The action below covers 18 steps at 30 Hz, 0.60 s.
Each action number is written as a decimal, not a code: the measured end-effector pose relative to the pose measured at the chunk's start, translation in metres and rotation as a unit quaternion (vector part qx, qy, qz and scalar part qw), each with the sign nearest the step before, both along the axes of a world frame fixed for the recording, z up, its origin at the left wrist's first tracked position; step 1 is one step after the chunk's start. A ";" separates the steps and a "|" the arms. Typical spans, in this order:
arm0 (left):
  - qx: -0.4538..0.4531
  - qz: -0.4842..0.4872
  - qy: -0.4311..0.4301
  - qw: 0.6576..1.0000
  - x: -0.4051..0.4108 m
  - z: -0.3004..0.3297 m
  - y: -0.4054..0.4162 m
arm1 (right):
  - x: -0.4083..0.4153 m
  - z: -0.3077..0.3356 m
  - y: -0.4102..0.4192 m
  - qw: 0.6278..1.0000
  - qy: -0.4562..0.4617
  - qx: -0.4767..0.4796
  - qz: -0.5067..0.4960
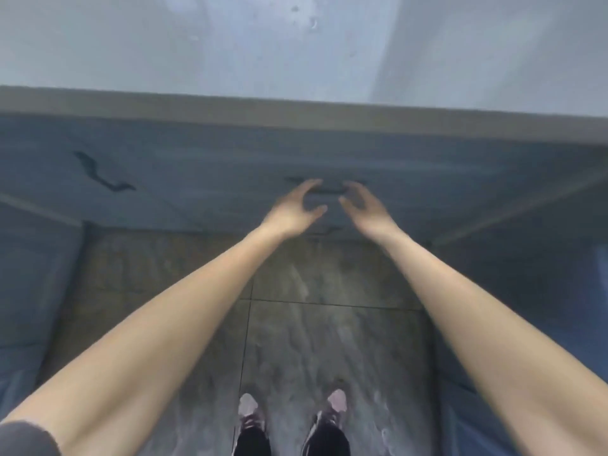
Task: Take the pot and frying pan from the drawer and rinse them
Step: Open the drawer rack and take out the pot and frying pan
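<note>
**Both hands at the drawer handle, nothing gripped**

Left hand [292,209] & right hand [367,205] reach fwd side by side, just in front of a dark handle [329,191] on the blue drawer front [214,179]. Fingers on both are spread and loosely curved, thumbs turned inward toward each other, w/ a gap between the two hands. Neither is wrapped round anything; fingertips sit right at the handle ends, but the frame is motion-blurred, so can't tell if they touch it.

Drawer looks closed – front lies flush under the worktop. Pot & frying pan not visible anywhere.

Both forearms bare, stretching from the bottom corners up to the centre. A bit of dark sleeve [23,439] shows at bottom left.

A 2nd, smaller dark handle [329,230] sits lower on the cabinet, just below the hands. Another curvy dark handle [102,174] is on the cabinet front well to the left.

Above: grey countertop edge [296,113], then the pale counter surface [197,44] w/ a few water drops near the top centre.

Below: brownish tiled floor [312,324] w/ dark grout lines. Two feet in light-toed shoes – left shoe [250,411], right shoe [335,403] – dark trouser legs at the bottom edge. Blue cabinet sides flank the floor left & right.
</note>
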<state>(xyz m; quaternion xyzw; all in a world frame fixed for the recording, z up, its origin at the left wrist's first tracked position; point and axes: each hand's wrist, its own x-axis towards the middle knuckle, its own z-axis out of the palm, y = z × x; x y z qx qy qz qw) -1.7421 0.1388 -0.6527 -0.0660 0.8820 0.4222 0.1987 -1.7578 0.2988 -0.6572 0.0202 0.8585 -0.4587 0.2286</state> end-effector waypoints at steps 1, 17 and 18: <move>0.005 0.003 -0.005 1.000 -0.011 -0.015 -0.001 | -0.010 -0.014 -0.003 1.000 0.004 0.007 0.018; 0.105 0.029 0.086 0.990 -0.029 -0.061 -0.005 | -0.014 -0.047 -0.014 0.991 0.092 0.094 -0.022; 0.106 0.032 0.084 0.990 -0.028 -0.061 -0.004 | -0.012 -0.045 -0.014 0.991 0.089 0.097 -0.020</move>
